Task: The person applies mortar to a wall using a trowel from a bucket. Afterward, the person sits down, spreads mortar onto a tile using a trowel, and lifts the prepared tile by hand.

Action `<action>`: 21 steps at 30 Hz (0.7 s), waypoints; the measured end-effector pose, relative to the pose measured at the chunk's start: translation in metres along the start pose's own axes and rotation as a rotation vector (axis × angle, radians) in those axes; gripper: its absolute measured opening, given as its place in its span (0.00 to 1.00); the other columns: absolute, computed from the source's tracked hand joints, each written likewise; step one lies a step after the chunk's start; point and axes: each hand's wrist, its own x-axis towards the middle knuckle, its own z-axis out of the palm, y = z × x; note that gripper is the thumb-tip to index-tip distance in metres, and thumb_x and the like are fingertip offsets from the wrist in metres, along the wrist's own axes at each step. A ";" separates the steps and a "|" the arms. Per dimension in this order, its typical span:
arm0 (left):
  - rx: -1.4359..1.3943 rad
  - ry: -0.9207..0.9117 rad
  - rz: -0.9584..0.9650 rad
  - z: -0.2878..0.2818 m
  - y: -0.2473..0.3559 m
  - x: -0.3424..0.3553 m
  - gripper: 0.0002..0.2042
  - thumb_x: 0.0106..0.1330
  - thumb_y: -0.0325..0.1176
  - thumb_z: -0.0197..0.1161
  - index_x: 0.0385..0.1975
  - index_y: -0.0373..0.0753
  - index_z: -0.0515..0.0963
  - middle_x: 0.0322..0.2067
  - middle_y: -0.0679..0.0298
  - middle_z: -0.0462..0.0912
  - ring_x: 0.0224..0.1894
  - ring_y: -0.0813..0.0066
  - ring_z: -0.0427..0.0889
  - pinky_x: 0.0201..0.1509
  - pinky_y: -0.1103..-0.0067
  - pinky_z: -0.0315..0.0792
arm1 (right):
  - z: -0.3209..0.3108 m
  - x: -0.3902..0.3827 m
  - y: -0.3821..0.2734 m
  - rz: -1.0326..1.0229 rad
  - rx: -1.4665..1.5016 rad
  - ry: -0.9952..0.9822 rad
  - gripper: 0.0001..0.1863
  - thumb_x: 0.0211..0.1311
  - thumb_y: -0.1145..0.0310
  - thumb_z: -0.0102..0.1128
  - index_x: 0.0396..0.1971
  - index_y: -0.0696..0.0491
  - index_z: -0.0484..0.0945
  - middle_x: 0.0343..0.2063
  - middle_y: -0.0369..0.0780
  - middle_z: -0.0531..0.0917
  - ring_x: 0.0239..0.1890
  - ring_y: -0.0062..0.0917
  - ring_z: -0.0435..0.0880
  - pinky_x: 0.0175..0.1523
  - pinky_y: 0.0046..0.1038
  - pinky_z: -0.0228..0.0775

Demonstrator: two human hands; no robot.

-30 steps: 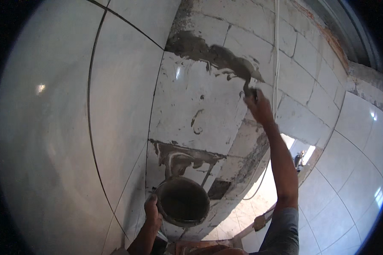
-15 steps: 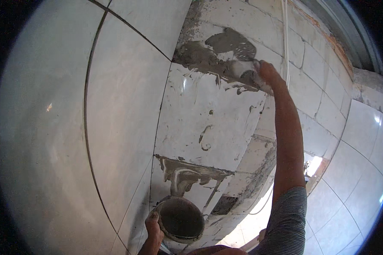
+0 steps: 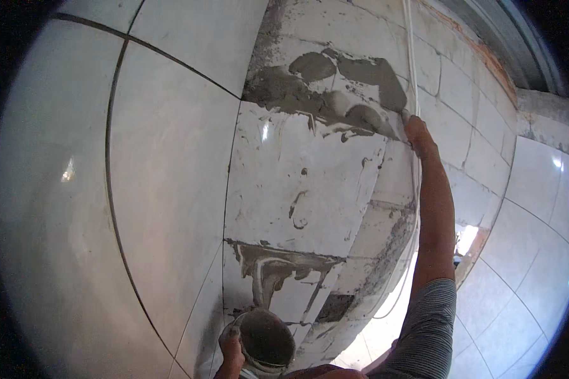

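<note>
Trowel point(image 3: 393, 90), blade mortar-smeared, against the far part of the block wall point(image 3: 480, 136), right of a rough band of wet mortar point(image 3: 281, 88). Right hand point(image 3: 419, 136) wrapped round its handle end, grip partly hidden. Left hand point(image 3: 231, 348) grips the left rim of a round bucket point(image 3: 266, 364), near side. Smeared pale tile point(image 3: 297, 170) between.

Grey mortar point(image 3: 272, 86) left of the right fingers point(image 3: 411, 120), off-white blocks point(image 3: 455, 91) to their right.
Below them, a grey, finely striped sleeve point(image 3: 426, 322); beside the left fingers point(image 3: 233, 331), a dark grey bucket point(image 3: 266, 325).
</note>
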 end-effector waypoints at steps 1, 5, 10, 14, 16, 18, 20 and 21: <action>0.007 -0.002 -0.009 0.002 -0.001 -0.008 0.15 0.61 0.39 0.54 0.43 0.36 0.73 0.33 0.60 0.77 0.29 0.65 0.74 0.33 0.70 0.67 | -0.008 -0.009 0.001 0.152 0.109 -0.050 0.18 0.60 0.62 0.42 0.37 0.62 0.74 0.31 0.52 0.77 0.36 0.42 0.78 0.39 0.37 0.73; 0.429 0.064 0.473 0.023 0.017 -0.039 0.13 0.60 0.39 0.53 0.34 0.34 0.76 0.25 0.59 0.75 0.24 0.68 0.71 0.30 0.71 0.64 | 0.001 -0.042 0.042 0.235 0.181 0.021 0.24 0.63 0.55 0.39 0.36 0.65 0.72 0.29 0.55 0.77 0.38 0.50 0.76 0.41 0.41 0.68; 0.698 0.057 0.581 -0.005 0.003 -0.047 0.17 0.61 0.42 0.53 0.33 0.29 0.73 0.26 0.53 0.74 0.30 0.59 0.73 0.36 0.67 0.64 | -0.008 -0.206 -0.040 0.271 0.911 -0.475 0.24 0.63 0.49 0.37 0.32 0.54 0.76 0.18 0.36 0.74 0.18 0.20 0.71 0.24 0.23 0.66; 0.877 0.068 0.774 -0.022 0.005 -0.037 0.18 0.60 0.42 0.54 0.34 0.29 0.75 0.31 0.44 0.74 0.38 0.47 0.72 0.41 0.62 0.63 | 0.060 -0.403 -0.039 0.225 1.136 -0.917 0.14 0.56 0.65 0.50 0.39 0.57 0.69 0.26 0.38 0.76 0.33 0.22 0.76 0.39 0.28 0.68; 0.888 0.003 0.735 0.002 0.036 -0.051 0.17 0.57 0.42 0.56 0.34 0.32 0.75 0.32 0.49 0.76 0.36 0.50 0.73 0.40 0.65 0.65 | 0.040 -0.469 -0.066 0.545 1.130 -1.168 0.15 0.55 0.65 0.52 0.40 0.58 0.68 0.26 0.39 0.77 0.30 0.23 0.77 0.36 0.28 0.69; 0.854 -0.047 0.794 -0.004 0.027 -0.024 0.15 0.56 0.42 0.57 0.32 0.34 0.76 0.33 0.51 0.77 0.37 0.53 0.74 0.41 0.67 0.66 | 0.042 -0.525 -0.077 0.518 0.898 -1.229 0.17 0.54 0.64 0.54 0.40 0.58 0.68 0.24 0.40 0.78 0.26 0.24 0.77 0.32 0.27 0.70; 0.865 -0.178 0.676 0.005 0.045 -0.040 0.16 0.56 0.43 0.58 0.32 0.34 0.76 0.33 0.52 0.77 0.37 0.56 0.75 0.41 0.68 0.67 | 0.036 -0.557 -0.090 0.492 0.842 -1.359 0.19 0.54 0.65 0.54 0.43 0.58 0.67 0.31 0.43 0.78 0.31 0.26 0.78 0.37 0.29 0.70; 0.875 -0.263 0.637 0.012 0.059 -0.049 0.17 0.56 0.44 0.57 0.33 0.34 0.76 0.33 0.52 0.78 0.37 0.58 0.76 0.40 0.70 0.67 | 0.040 -0.574 -0.096 0.519 0.853 -1.387 0.19 0.54 0.65 0.54 0.43 0.58 0.67 0.31 0.43 0.78 0.31 0.26 0.78 0.37 0.29 0.70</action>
